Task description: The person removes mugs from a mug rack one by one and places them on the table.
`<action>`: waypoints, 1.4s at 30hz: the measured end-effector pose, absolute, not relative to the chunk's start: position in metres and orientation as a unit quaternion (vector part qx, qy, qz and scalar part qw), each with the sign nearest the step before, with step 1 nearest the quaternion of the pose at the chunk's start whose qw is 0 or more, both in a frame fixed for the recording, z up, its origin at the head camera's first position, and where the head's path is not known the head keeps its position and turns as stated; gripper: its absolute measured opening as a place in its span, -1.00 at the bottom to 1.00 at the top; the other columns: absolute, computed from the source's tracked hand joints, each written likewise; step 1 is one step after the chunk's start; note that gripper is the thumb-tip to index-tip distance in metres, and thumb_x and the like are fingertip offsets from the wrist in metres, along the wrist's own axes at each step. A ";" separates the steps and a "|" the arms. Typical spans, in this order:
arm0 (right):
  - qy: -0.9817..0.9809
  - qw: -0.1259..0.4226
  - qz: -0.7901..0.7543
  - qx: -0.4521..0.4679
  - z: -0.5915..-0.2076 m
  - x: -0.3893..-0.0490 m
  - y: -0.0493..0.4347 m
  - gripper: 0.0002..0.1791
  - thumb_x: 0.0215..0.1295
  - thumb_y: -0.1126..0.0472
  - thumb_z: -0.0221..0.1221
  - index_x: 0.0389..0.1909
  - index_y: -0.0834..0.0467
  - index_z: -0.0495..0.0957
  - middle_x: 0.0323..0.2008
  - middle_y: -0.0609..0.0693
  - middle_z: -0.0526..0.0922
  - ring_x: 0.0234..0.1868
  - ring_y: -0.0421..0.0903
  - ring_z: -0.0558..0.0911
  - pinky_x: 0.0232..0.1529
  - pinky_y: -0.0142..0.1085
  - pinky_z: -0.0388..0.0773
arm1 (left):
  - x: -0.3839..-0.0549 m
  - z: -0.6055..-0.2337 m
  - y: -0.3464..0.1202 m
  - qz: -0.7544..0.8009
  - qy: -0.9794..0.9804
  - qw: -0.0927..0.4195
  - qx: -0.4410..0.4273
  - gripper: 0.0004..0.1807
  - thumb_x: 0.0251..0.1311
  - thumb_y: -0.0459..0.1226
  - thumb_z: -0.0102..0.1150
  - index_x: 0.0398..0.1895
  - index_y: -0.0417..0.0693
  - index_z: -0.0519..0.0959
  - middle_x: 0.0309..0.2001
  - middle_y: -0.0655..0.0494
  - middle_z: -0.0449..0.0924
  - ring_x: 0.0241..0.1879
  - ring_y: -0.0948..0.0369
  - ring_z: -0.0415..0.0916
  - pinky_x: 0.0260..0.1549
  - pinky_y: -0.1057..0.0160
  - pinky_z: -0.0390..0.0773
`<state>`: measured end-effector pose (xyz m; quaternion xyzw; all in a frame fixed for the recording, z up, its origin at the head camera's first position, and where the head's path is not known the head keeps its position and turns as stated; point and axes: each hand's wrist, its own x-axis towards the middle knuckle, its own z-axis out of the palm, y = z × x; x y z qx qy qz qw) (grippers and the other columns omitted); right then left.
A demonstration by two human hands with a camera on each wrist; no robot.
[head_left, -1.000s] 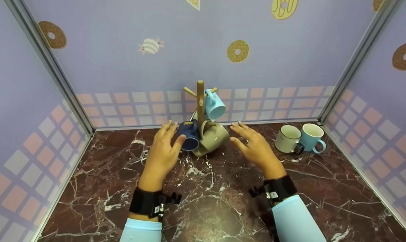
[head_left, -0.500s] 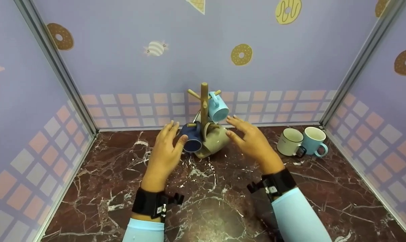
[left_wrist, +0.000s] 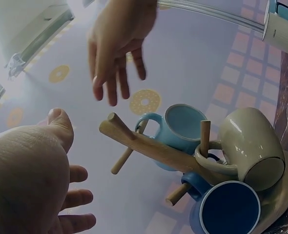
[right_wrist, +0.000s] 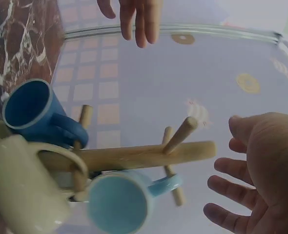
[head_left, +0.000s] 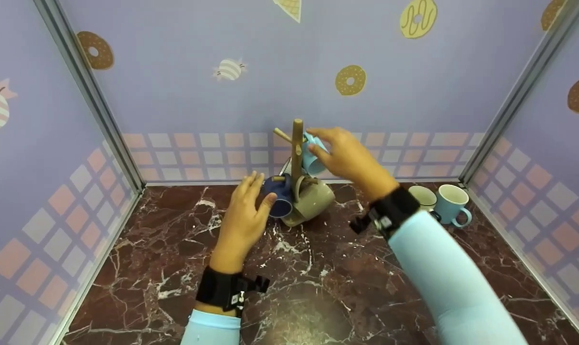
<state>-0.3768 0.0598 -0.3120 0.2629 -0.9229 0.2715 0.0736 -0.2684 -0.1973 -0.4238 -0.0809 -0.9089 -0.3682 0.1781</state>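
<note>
A wooden mug rack (head_left: 297,143) stands near the back wall with mugs hanging on its pegs. On its upper right peg hangs a light blue mug (left_wrist: 183,124). Lower down are a dark blue mug (head_left: 279,195) at the left and a beige mug (head_left: 318,199) at the right. Another pale mug behind the post is mostly hidden. My right hand (head_left: 349,155) is beside the light blue mug, fingers extended; both wrist views show a gap between them. My left hand (head_left: 244,211) hovers left of the dark blue mug, fingers loosely spread, holding nothing.
A cream mug (head_left: 422,196) with a dark rim and a second light blue mug (head_left: 448,206) stand together on the marbled table (head_left: 289,297) at the right. My right forearm partly covers the cream one. Patterned walls (head_left: 189,96) enclose the back and sides.
My right hand has risen from beside the beige mug to the light blue mug on the rack. My left hand stays by the dark blue mug. The head view has shifted slightly.
</note>
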 end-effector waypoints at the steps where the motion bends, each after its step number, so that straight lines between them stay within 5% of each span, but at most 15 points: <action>1: -0.926 0.073 0.259 0.265 -0.306 -0.381 0.056 -0.37 0.76 -0.12 0.20 0.70 -0.04 0.46 0.65 0.12 0.54 0.68 0.23 0.48 0.75 0.27 0.36 | -0.268 -0.424 -0.196 -0.368 -0.909 0.180 -0.082 -0.22 0.76 0.15 0.04 0.82 -0.02 0.27 0.85 -0.07 0.13 0.84 -0.22 0.02 0.74 -0.46 0.18; 12: -0.941 0.086 0.118 0.305 -0.281 -0.417 0.041 -0.38 0.79 0.12 0.19 0.72 0.19 0.39 0.63 0.22 0.54 0.65 0.28 0.51 0.74 0.14 0.42 | -0.264 -0.427 -0.184 -0.375 -0.903 0.188 -0.098 -0.19 0.75 0.22 -0.04 0.80 -0.06 0.30 0.85 -0.08 0.14 0.85 -0.21 0.02 0.76 -0.42 0.18; 21: -0.931 0.023 0.212 0.297 -0.284 -0.430 0.041 -0.41 0.85 0.23 0.08 0.76 0.16 0.33 0.45 0.27 0.67 0.36 0.19 0.74 0.38 0.04 0.73 | -0.262 -0.427 -0.175 -0.379 -0.900 0.187 -0.108 -0.08 0.68 0.37 -0.19 0.80 -0.03 0.31 0.85 -0.05 0.15 0.85 -0.19 0.03 0.74 -0.43 0.21; 31: -0.915 0.028 0.274 0.293 -0.286 -0.432 0.038 -0.58 0.79 0.39 0.07 0.53 0.28 0.58 0.21 0.31 0.79 0.12 0.20 0.84 0.18 0.00 0.82 | -0.261 -0.428 -0.169 -0.378 -0.901 0.184 -0.107 -0.15 0.72 0.32 -0.14 0.80 0.02 0.31 0.84 -0.03 0.16 0.84 -0.17 0.06 0.71 -0.46 0.25; 42: -0.923 0.037 0.264 0.278 -0.286 -0.437 0.031 -0.60 0.75 0.43 0.10 0.44 0.27 0.67 0.29 0.27 0.78 0.17 0.18 0.84 0.19 -0.02 0.85 | -0.262 -0.431 -0.169 -0.382 -0.904 0.168 -0.097 -0.20 0.75 0.27 -0.12 0.82 0.08 0.28 0.86 0.01 0.11 0.84 -0.16 0.05 0.66 -0.55 0.26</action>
